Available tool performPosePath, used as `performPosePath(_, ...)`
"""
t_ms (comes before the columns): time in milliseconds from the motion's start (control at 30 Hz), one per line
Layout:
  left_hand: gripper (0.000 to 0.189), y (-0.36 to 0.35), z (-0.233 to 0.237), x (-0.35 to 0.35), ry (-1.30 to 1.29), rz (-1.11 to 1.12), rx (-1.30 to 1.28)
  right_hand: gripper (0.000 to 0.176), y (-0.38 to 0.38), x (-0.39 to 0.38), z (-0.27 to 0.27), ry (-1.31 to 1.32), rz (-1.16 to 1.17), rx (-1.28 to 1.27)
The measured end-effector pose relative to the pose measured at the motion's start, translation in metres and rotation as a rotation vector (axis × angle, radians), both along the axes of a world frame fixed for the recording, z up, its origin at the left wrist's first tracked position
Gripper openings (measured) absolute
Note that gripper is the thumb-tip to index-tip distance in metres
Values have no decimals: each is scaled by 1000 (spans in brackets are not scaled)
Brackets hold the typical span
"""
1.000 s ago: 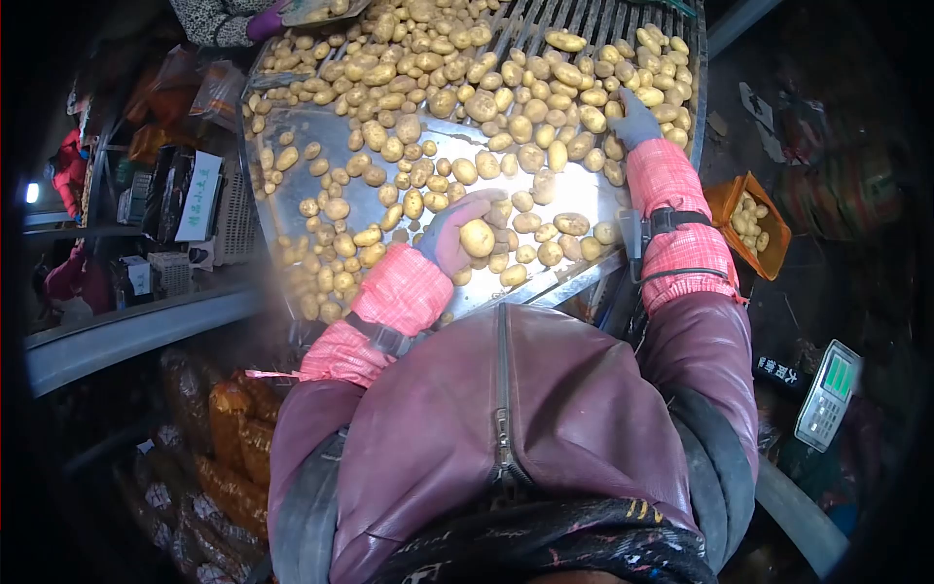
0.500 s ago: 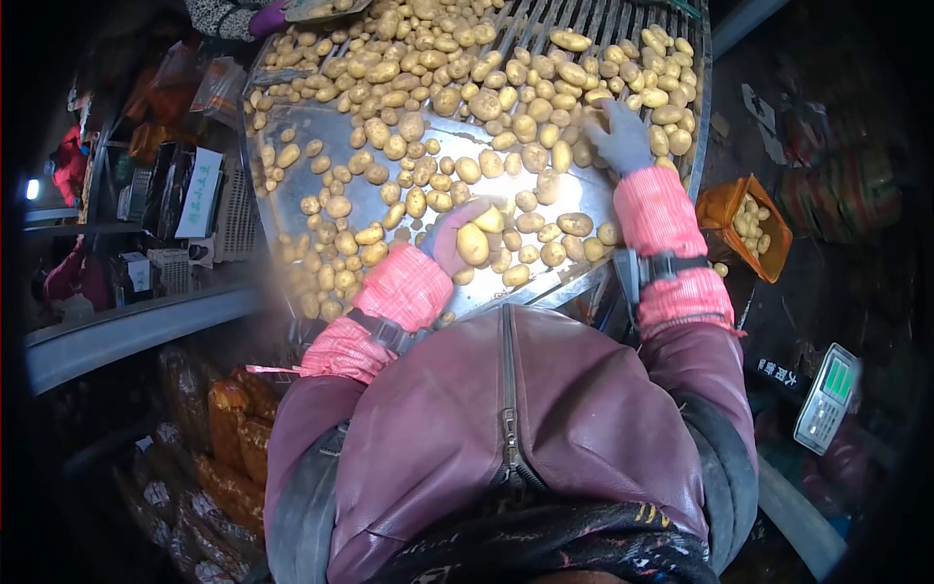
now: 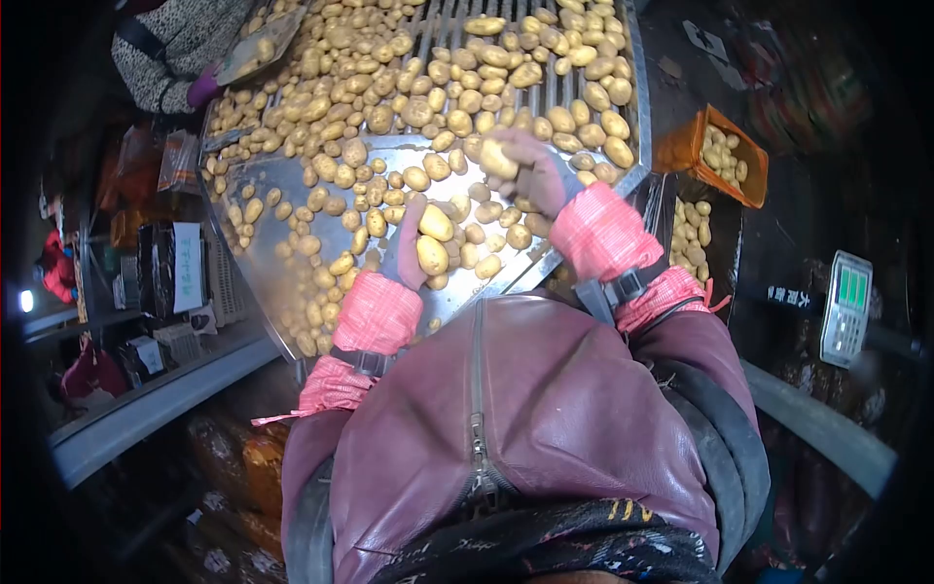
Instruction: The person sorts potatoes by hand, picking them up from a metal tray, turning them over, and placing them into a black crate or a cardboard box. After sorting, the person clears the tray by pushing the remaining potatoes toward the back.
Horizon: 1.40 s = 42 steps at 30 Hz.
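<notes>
My gloved left hand (image 3: 406, 251) is low over the near part of the metal sorting table (image 3: 287, 148). Its fingers and thumb curl about two smooth yellow potatoes, an upper potato (image 3: 436, 223) and a lower potato (image 3: 432, 256). My gloved right hand (image 3: 537, 175), slightly blurred, is farther up and to the right, above the sheet. A pale potato (image 3: 497, 159) sits in its fingertips. Loose potatoes (image 3: 389, 102) of mixed sizes, some dusty, lie around both hands and thickly over the slatted bars (image 3: 457, 37) at the far end.
At top left, a co-worker's purple-gloved hand (image 3: 203, 88) holds a flat scoop-like tray (image 3: 261, 49). Right of the table are an orange container (image 3: 689, 146) of potatoes, more potatoes (image 3: 693, 234) below it, and a scale display (image 3: 846, 307). A metal rail (image 3: 165, 404) runs left.
My right hand has come back from the pile on the right toward my left hand, with a potato now visible in its fingers. The view has shifted, showing more of the co-worker's arm.
</notes>
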<state>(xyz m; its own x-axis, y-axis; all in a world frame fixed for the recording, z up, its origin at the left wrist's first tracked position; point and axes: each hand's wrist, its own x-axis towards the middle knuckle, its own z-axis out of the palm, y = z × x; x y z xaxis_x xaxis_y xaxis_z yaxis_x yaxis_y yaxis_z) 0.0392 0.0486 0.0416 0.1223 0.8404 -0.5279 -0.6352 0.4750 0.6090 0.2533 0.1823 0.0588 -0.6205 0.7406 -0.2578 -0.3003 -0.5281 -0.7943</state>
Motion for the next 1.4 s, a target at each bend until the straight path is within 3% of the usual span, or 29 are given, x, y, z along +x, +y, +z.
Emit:
performPosePath(67,55,-1,17,8,110,-47,29,39,-24,5,-10,165,73,-253)
performPosePath(167,53,-2,39,22,381,-75,82,40,-52,5,-11,9,-3,-413)
performPosePath(233,50,-1,22,17,530,-125,168,39,-67,10,3,-62,-20,-256)
performPosePath(333,52,-6,15,27,301,-115,157,34,-67,22,-4,-206,-46,-124)
performPosePath(400,59,-10,23,36,-34,-61,11,34,-70,21,-5,-298,-145,-126)
performPosePath(500,62,-11,4,39,-354,22,-8,39,-79,10,-37,-476,-212,198)
performPosePath(533,66,-17,17,49,-383,79,23,47,-91,11,-1,-548,-111,317)
performPosePath(633,64,-19,8,41,-489,150,25,51,-97,23,8,-469,-2,372)
performPosePath(667,63,-24,13,38,-500,52,51,51,-89,31,12,-651,-49,532)
performPosePath(700,63,-28,13,37,-470,106,10,50,-75,41,2,-785,-153,599)
performPosePath(767,61,-36,16,42,-396,217,-19,42,-38,74,-6,-1171,-360,1116)
performPosePath(800,60,-40,19,46,-352,273,-6,34,-14,87,-6,-1389,-327,1134)
performPosePath(867,59,-44,0,26,-376,173,8,32,20,108,-9,-1883,-191,1152)
performPosePath(967,59,-54,4,17,-431,140,10,37,52,119,-21,-2033,129,1157)
performPosePath(1067,60,-58,10,20,-390,149,13,39,87,120,-70,-1917,-127,943)
performPosePath(1133,60,-58,4,24,-287,125,49,39,81,117,-55,-1961,-48,917)
performPosePath(1167,60,-58,2,24,-266,126,70,38,64,111,-18,-2030,121,1001)
performPosePath(1233,60,-56,11,36,-330,124,54,39,29,113,23,-1864,16,1095)
performPosePath(1333,55,-45,24,53,-289,-1,100,39,-5,129,24,-1225,-315,785)
performPosePath(1367,53,-42,28,63,-291,4,65,38,-18,131,-2,-499,-392,457)
performPosePath(1400,52,-38,32,75,-293,6,30,29,-34,130,-19,-310,-434,353)
